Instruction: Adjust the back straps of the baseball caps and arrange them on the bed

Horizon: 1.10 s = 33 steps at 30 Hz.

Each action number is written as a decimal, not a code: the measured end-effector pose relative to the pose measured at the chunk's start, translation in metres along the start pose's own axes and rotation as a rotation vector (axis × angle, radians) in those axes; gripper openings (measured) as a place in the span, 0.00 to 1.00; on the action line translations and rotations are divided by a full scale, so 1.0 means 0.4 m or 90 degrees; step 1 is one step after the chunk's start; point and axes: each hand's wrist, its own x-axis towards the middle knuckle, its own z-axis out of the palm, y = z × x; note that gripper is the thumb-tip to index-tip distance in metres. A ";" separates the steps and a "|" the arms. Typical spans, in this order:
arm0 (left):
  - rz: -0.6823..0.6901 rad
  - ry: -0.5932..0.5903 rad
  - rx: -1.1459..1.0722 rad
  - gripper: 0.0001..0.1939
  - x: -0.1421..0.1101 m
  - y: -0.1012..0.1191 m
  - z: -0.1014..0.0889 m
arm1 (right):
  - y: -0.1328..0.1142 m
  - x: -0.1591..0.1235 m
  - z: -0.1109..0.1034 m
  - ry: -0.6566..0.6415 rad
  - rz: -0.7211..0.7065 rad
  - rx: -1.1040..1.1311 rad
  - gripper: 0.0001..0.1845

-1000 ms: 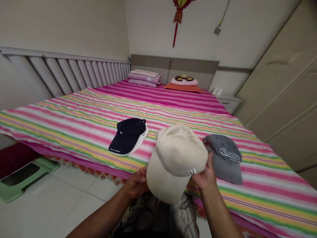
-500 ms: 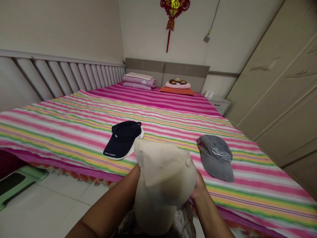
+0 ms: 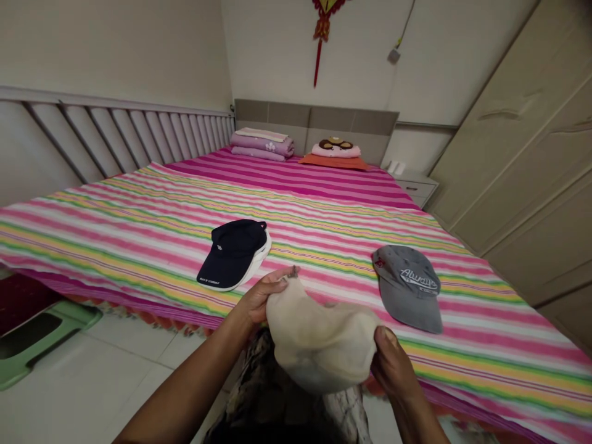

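Both hands hold a crumpled cream baseball cap low in front of me. My left hand pinches its far edge, and my right hand grips its near right side, thumb on top. A stained inner band shows along the cap's fabric. On the striped bedspread, a navy cap with a white underside lies left of my hands, apart from them. A grey cap with embroidered lettering lies to their right, also untouched.
Folded pink bedding and a pillow lie at the bed's head, with a nightstand beyond. Wardrobe doors stand at right. A green stool sits on the tiled floor at left.
The cream cap has turned over and flattened between my hands, which have spread farther apart. The navy and grey caps stay in place, and the view has shifted slightly.
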 end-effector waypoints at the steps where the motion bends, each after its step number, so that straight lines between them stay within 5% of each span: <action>1: -0.004 -0.012 0.014 0.26 -0.003 0.000 0.008 | 0.003 -0.011 -0.007 -0.044 0.035 0.027 0.28; 7: -0.071 -0.066 0.071 0.28 -0.024 -0.014 0.063 | -0.036 -0.033 -0.039 -0.173 0.164 0.186 0.38; 10: -0.105 -0.096 0.094 0.25 -0.033 -0.016 0.086 | -0.083 -0.015 -0.037 -0.205 0.164 0.227 0.34; 17: -0.161 -0.104 0.209 0.19 -0.053 -0.013 0.135 | -0.150 -0.006 -0.030 -0.105 0.061 0.227 0.22; 22: -0.173 -0.126 0.275 0.20 -0.069 -0.008 0.150 | -0.170 -0.037 -0.024 -0.132 0.123 0.267 0.15; 26: -0.115 -0.145 0.392 0.18 -0.077 -0.011 0.155 | -0.184 -0.045 -0.009 -0.176 0.141 0.220 0.12; 33: 0.112 -0.163 0.655 0.15 -0.092 -0.016 0.155 | -0.198 -0.048 0.035 -0.178 0.169 0.191 0.15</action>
